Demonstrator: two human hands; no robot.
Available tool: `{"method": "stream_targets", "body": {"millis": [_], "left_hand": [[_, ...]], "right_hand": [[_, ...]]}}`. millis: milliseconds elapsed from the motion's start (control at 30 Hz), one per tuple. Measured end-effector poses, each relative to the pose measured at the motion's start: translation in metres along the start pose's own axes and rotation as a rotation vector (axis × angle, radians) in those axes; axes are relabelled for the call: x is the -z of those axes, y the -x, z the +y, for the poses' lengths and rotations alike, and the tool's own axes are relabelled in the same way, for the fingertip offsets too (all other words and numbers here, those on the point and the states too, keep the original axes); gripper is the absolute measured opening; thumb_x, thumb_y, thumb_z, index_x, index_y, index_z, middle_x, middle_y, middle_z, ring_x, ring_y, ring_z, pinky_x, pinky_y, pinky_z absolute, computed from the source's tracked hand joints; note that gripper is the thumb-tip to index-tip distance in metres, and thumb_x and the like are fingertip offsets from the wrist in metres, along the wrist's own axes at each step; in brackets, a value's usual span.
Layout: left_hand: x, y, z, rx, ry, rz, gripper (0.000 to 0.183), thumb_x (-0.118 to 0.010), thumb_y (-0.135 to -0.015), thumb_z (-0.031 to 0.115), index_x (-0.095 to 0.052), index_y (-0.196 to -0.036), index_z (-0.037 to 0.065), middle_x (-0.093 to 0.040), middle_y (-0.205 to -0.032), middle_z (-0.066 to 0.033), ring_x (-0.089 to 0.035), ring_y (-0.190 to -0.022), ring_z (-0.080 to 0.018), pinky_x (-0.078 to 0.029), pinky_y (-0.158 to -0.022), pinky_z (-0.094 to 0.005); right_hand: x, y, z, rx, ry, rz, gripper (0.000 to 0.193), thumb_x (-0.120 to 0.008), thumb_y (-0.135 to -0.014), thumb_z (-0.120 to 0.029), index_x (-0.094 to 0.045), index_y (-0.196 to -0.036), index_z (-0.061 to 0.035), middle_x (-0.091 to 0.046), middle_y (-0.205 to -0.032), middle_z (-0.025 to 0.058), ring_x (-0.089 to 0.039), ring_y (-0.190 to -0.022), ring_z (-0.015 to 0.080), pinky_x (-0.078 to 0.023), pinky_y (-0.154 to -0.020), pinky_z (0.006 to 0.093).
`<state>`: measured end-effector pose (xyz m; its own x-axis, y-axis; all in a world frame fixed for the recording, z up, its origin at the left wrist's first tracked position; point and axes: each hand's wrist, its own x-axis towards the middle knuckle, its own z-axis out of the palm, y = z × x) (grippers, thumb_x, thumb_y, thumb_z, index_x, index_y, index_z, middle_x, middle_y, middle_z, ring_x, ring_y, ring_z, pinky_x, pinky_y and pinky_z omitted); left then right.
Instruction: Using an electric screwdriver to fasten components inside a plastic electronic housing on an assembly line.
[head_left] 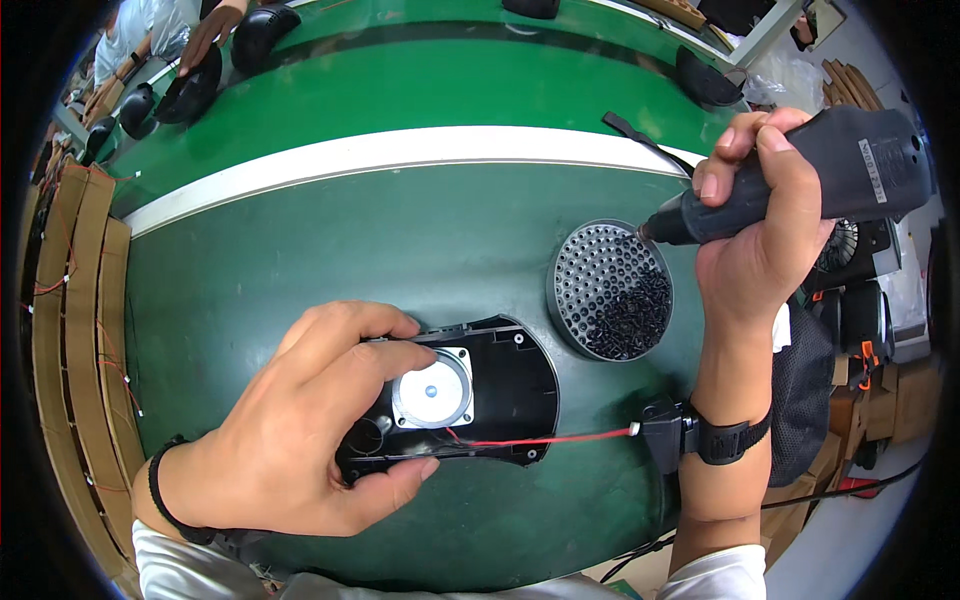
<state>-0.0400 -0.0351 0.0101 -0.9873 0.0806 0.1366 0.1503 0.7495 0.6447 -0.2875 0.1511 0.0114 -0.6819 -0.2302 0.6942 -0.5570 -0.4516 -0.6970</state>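
Observation:
My left hand (pixel 310 420) grips a black plastic housing (pixel 515 385) that lies open on the green mat, thumb on its near edge and fingers over the far one. Inside the housing sits a square-framed silver speaker (pixel 432 391), and a fingertip lies at its edge. From the speaker a red wire (pixel 545 440) runs right to a small white connector (pixel 634 429). My right hand (pixel 765 210) is wrapped round a black electric screwdriver (pixel 840 165), held sideways. The screwdriver's tip is at the rim of a round grey screw tray (pixel 562 290), which has many holes and a heap of black screws (pixel 635 315).
Beyond a white rail (pixel 400 148) runs a green conveyor belt (pixel 450 85) with several black housings. A co-worker's hand (pixel 205 40) touches one at the far left. Cardboard trays (pixel 75 330) with wired parts line the left. Boxes and a dark mesh bag (pixel 803 390) stand right.

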Motion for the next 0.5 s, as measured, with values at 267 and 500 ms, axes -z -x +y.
{"method": "stream_targets", "body": {"millis": [267,500], "left_hand": [[-0.001,0.001,0.0,-0.031,0.021,-0.01,0.071,-0.089,-0.064,0.016,-0.059,-0.127,-0.002,-0.057,-0.126,-0.0218,-0.059,-0.113,-0.0383,-0.048,-0.099,-0.0454],[-0.003,0.005,-0.002,-0.048,0.114,0.041,0.067,-0.086,-0.067,0.013,-0.061,-0.126,-0.005,-0.057,-0.125,-0.0233,-0.061,-0.108,-0.0379,-0.05,-0.094,-0.0429]], "right_hand": [[0.001,0.002,-0.001,-0.029,0.001,-0.017,0.014,-0.061,-0.092,-0.011,-0.062,-0.095,0.0033,-0.065,-0.078,0.0129,-0.058,-0.054,0.0171,-0.047,-0.054,0.0281],[0.032,-0.018,-0.056,-0.107,-0.089,-0.203,0.033,-0.054,-0.099,-0.026,-0.058,-0.114,0.0033,-0.06,-0.102,0.014,-0.052,-0.075,0.0155,-0.04,-0.073,0.0289]]}}
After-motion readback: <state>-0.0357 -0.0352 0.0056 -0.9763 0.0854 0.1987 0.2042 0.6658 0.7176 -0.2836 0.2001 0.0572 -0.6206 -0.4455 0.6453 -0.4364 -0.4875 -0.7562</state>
